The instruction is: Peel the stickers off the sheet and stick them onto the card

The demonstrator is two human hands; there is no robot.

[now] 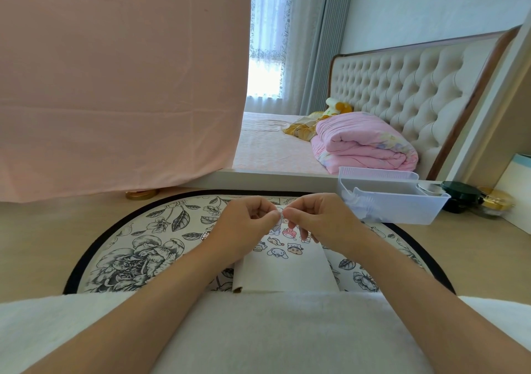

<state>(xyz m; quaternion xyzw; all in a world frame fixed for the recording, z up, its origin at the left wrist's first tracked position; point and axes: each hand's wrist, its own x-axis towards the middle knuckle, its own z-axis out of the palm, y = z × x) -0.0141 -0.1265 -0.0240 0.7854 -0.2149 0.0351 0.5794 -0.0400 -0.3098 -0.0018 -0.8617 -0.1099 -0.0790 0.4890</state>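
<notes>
A big pink cloth (115, 86) is hung up on the left, and much of the room is hidden by it. A bed with a cream, buttoned headboard (402, 86) is seen on the right behind it. A round mat with grey flowers and a black rim (138, 247) is laid on the pale wooden table, right in front of the person. A folded pink quilt (365, 143) is piled on the bed. A clear plastic box (402, 209) is set just past the mat, on the right.

A flat white paper (284, 276) is laid on the middle of the mat. Its far half is covered with little cartoon stickers (277, 251). It cannot be told if this paper is the card or the sheet.

The left hand (244, 227) and the right hand (319, 221) are held just above the far end of the paper, with their fingertips almost touching. A small sticker (277, 224) is pinched between them. It is held by the thumb and first finger of each hand, and it hangs down a little. The other fingers of both hands are curled in.
</notes>
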